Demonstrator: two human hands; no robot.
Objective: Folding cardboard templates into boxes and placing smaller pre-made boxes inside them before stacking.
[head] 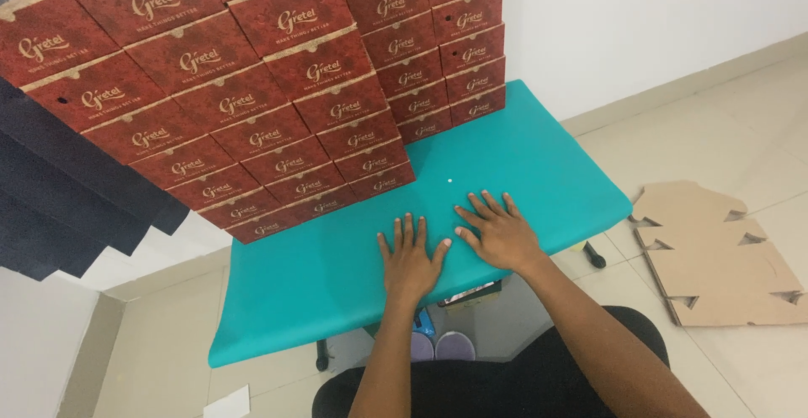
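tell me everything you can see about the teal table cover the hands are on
The teal cover is a smooth, matte sheet, paper or thin plastic by its look, spread flat over a rectangular table and folded down over the near edge. Both hands lie palm down on its near part, left hand beside right hand, fingers spread. Stacked red boxes stand on its far part. A tiny white speck lies near the middle.

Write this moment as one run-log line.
left hand: flat on teal table | right hand: flat beside it | red boxes: stacked behind
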